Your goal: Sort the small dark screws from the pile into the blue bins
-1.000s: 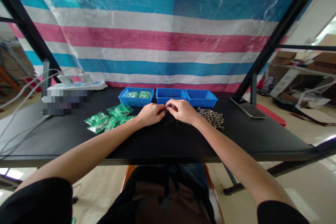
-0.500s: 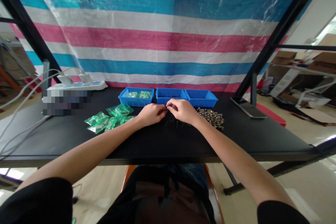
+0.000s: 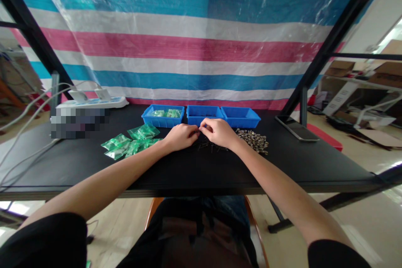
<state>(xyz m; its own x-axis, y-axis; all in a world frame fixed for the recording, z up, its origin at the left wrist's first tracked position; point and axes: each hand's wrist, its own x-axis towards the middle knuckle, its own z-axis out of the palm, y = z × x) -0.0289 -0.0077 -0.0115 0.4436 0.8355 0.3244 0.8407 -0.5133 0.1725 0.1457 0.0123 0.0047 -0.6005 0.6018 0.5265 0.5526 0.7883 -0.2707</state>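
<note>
Dark pieces (image 3: 212, 148) near fingers (image 3: 205, 124), metal pile (image 3: 253, 141) farther right

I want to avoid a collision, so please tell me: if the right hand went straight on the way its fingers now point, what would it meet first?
Most likely the left hand: the right hand points toward it, and the two are very close. Whether they touch already, I cannot tell.
</note>
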